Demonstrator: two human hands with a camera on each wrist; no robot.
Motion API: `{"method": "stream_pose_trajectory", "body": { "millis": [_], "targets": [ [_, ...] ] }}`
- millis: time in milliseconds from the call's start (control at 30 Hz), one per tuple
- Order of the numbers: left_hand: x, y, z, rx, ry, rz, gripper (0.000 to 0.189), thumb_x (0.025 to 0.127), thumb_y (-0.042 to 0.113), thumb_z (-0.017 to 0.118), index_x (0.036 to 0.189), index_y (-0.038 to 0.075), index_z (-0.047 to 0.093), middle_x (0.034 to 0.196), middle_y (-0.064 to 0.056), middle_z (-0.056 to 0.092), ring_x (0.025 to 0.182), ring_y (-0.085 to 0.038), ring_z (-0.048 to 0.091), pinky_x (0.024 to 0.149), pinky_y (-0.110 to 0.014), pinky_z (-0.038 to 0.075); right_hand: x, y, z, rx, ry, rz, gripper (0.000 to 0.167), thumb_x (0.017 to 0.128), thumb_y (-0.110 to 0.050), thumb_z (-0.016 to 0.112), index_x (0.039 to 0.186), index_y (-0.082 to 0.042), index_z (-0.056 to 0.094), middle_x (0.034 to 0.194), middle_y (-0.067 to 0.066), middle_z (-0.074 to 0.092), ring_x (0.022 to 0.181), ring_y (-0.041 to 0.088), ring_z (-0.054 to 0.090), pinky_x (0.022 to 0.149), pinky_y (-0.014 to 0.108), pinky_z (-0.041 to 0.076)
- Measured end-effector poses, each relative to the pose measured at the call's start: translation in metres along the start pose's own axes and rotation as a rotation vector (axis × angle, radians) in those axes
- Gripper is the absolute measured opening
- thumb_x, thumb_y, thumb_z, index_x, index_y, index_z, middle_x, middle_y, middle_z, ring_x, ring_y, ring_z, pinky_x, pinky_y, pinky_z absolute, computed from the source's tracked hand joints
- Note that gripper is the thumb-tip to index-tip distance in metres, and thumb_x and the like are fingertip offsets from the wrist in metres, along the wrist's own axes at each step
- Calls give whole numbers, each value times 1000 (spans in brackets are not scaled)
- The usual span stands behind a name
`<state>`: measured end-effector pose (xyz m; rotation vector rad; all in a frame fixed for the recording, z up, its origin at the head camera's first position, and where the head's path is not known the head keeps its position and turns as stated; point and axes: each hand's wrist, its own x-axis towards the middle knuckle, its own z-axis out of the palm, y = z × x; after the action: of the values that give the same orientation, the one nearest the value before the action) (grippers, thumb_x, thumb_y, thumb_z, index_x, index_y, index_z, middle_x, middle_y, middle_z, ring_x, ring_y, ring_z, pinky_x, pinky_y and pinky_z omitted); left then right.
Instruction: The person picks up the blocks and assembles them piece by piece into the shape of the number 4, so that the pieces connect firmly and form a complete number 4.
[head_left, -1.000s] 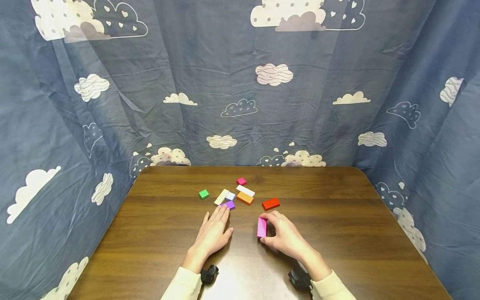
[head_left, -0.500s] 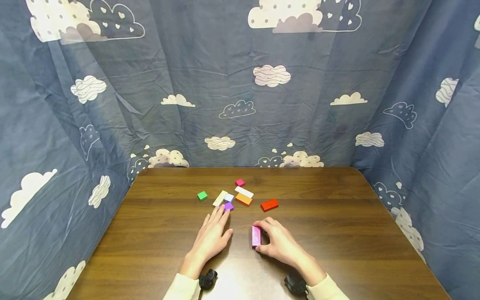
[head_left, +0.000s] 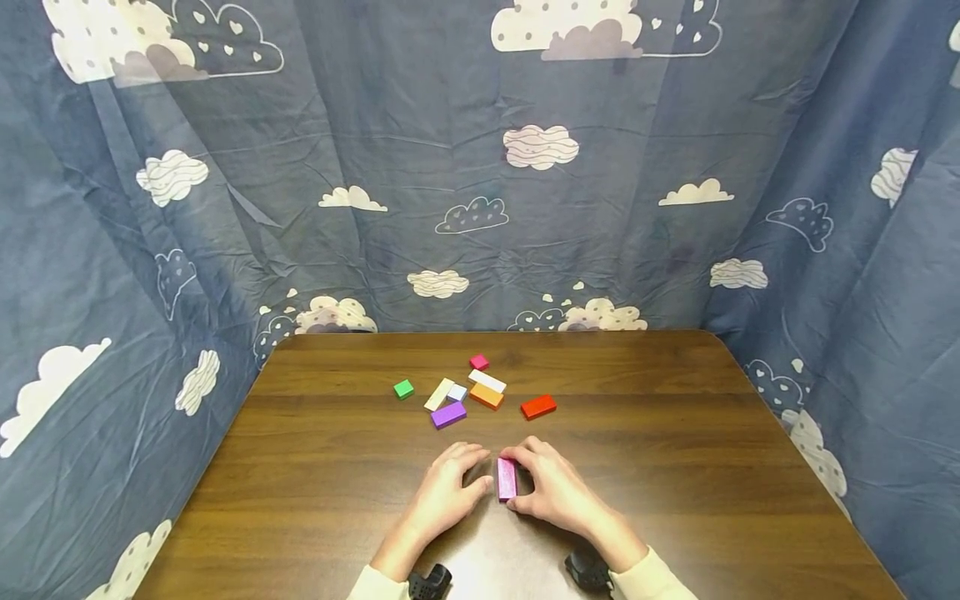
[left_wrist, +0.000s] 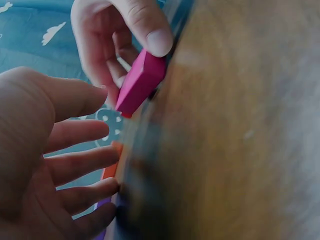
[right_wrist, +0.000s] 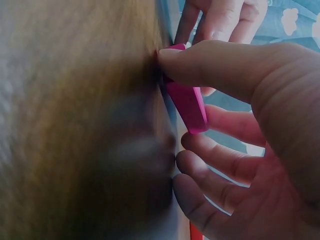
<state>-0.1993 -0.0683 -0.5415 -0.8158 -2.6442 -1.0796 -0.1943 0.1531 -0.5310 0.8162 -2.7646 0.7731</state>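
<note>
A pink rectangular block [head_left: 507,480] stands between the two hands near the front middle of the table. The right hand [head_left: 553,490] pinches it by its near and far ends with thumb and fingers; the right wrist view also shows the pink block [right_wrist: 187,105] in that grip. Just left of it is the left hand [head_left: 450,490], fingers spread and slightly bent, thumb apart, holding nothing. In the left wrist view a gap separates the left hand [left_wrist: 55,155] from the pink block [left_wrist: 142,82]. Beyond the left hand lies a purple block [head_left: 448,415].
Farther back on the wooden table [head_left: 337,467] lie a cream block [head_left: 439,395], a light blue block [head_left: 457,392], an orange block [head_left: 487,396], a white block [head_left: 487,382], a red block [head_left: 538,407], a green block [head_left: 403,389] and a crimson block [head_left: 479,362]. A cloud-patterned curtain [head_left: 472,258] hangs behind.
The right hand has brought the pink block left and toward the front. The left hand has come off the purple block and moved right and nearer, beside the pink block.
</note>
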Motion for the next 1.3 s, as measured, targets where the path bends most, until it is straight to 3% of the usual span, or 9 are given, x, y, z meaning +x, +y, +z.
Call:
{"method": "stream_pose_trajectory", "body": {
  "millis": [300,633,933,1300],
  "targets": [
    [-2,2,5,32,-11,-14,43,87,25,78,123,4,71,131,-16,63,134,-41,47,110,-58,36,2,-3,0,4,-37,-18,64,66,-31,92,125,-18,69,105,-7,57,98,10,52,82,35,49],
    [-4,3,11,44,-59,-31,43,88,30,77,124,7,71,135,-15,60,137,-39,44,109,-59,36,-5,5,-4,47,-47,2,62,68,-38,93,119,-13,69,106,-1,57,94,15,56,81,35,49],
    [-7,2,9,55,-99,-35,46,88,37,77,124,10,70,139,-15,58,140,-38,41,110,-61,34,-7,6,-4,50,-56,-1,59,66,-40,93,114,-16,70,105,-2,56,90,13,54,77,32,47],
    [-9,1,8,57,-103,-35,47,87,40,77,125,11,70,141,-14,57,140,-37,40,111,-60,33,-7,6,-3,58,-76,3,62,66,-41,93,117,-15,68,108,-1,57,92,12,53,80,32,47]
  ]
}}
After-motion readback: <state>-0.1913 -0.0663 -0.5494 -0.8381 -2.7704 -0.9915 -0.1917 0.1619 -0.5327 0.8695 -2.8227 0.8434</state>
